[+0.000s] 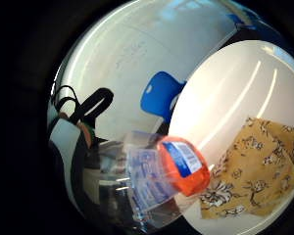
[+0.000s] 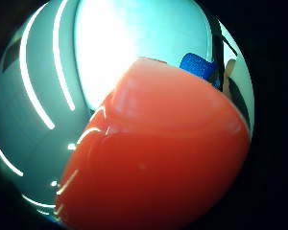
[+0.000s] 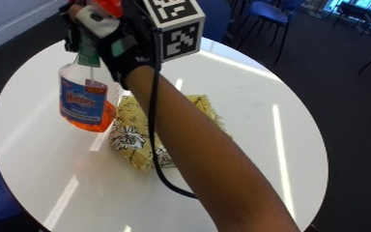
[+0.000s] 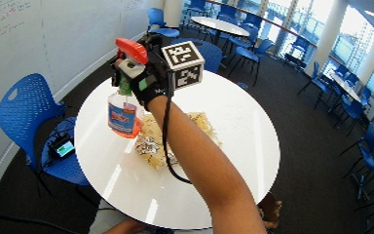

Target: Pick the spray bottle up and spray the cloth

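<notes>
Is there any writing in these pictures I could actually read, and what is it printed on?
"Windex": on the blue label of the spray bottle, held up by the gloved right hand.
Smaller print on that label: too blurred to read.
Barcode sticker on the bottle's base: unreadable.
Scribbles on the whiteboard: illegible.

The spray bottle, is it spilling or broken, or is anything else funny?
Nothing stands out. The spray bottle hangs upright in the gloved right hand, above the table, with no spill visible. The cloth lies loosely folded and a bit rumpled on the table.
</notes>
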Demonstrator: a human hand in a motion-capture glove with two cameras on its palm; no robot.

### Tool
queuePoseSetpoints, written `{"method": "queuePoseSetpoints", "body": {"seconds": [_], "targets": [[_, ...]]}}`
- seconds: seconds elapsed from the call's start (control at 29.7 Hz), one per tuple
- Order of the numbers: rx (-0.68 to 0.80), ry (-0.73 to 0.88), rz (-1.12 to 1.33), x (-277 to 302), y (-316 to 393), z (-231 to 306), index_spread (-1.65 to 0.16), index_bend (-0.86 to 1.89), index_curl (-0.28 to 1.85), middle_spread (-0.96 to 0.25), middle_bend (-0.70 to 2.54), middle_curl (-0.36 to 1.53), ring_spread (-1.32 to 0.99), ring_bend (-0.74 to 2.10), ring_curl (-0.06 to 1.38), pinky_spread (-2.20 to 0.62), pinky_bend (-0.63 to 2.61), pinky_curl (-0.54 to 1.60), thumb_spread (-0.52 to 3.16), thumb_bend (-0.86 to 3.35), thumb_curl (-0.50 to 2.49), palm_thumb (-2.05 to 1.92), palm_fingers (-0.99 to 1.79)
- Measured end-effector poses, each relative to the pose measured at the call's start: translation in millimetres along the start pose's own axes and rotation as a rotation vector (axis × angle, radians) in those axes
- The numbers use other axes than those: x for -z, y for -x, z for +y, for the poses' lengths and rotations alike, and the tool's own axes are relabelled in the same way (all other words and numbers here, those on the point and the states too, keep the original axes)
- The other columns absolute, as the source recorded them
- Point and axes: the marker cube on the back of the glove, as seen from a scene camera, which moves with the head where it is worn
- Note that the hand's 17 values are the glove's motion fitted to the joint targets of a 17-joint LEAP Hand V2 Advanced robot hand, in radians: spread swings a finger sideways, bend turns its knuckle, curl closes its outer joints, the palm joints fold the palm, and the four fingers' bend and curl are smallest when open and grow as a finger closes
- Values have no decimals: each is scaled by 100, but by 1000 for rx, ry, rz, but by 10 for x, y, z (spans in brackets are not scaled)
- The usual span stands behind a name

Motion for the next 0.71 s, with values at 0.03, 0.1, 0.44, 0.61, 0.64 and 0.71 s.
{"method": "queuePoseSetpoints", "body": {"seconds": [0.03, 0.1, 0.44, 0.61, 0.64, 0.71], "targets": [[0, 9, -3, -103, -28, 25, -30, 24, 63, -20, 65, 52, -22, 64, 47, -27, 42, 39, 39, -3, 80, 91, 135], [-2, 42, 9, -340, -90, 77, -30, 24, 63, -20, 65, 52, -22, 64, 47, -27, 42, 39, 39, -3, 80, 91, 136], [-49, 30, 45, -755, -370, 142, -30, 23, 63, -20, 65, 52, -21, 64, 47, -27, 42, 39, 39, -3, 80, 92, 135], [-16, -2, 61, -770, -326, 153, -30, 23, 63, -21, 65, 52, -21, 64, 47, -27, 42, 39, 39, -3, 80, 92, 135], [-2, -8, 66, -768, -297, 152, -30, 23, 63, -21, 65, 52, -21, 64, 47, -27, 42, 39, 39, -3, 80, 92, 135], [27, -19, 78, -765, -228, 150, -30, 23, 63, -21, 65, 52, -21, 64, 47, -27, 42, 39, 39, -3, 80, 92, 136]]}}
